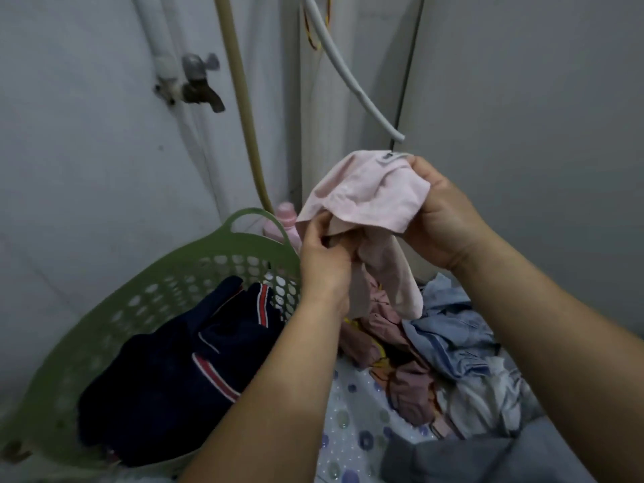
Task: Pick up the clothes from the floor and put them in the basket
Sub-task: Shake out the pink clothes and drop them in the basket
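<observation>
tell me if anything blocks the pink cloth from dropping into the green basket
Nothing visible does. The pale pink cloth, held in the left hand and right hand, hangs right of the green perforated plastic basket, whose top is open.

Your left hand (322, 259) and right hand (441, 217) were bare; both forearms bare too, no sleeves, rings or watch visible.
</observation>
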A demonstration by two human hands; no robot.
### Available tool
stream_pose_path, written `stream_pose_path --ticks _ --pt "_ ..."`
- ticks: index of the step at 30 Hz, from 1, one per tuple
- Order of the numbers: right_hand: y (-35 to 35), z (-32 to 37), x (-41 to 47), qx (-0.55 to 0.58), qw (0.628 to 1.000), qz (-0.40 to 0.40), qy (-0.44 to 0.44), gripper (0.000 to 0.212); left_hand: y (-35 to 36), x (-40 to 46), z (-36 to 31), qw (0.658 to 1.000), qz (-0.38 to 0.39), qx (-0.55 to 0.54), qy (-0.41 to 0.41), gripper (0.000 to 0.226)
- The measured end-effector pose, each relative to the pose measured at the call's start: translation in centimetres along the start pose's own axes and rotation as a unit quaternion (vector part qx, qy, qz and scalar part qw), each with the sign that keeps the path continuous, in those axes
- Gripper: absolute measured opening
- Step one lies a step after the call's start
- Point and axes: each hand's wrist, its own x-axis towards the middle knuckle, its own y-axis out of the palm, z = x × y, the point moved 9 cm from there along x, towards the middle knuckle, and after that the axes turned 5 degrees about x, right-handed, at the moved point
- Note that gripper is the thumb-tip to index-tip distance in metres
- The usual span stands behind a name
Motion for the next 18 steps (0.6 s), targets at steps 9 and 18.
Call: stream_pose_path --ticks 9,18 --pt "13.5 4.3 -1.4 0.038 0.994 0.076 -0.063 0.016 -5.8 -3.2 -14.2 0.988 0.026 -0.027 0.15 0.033" --pt "16.8 -0.2 -0.7 0.035 0.994 0.094 -0.044 0.024 -11.4 -4.6 -16.9 0.978 -0.015 0.106 0.178 0.029"
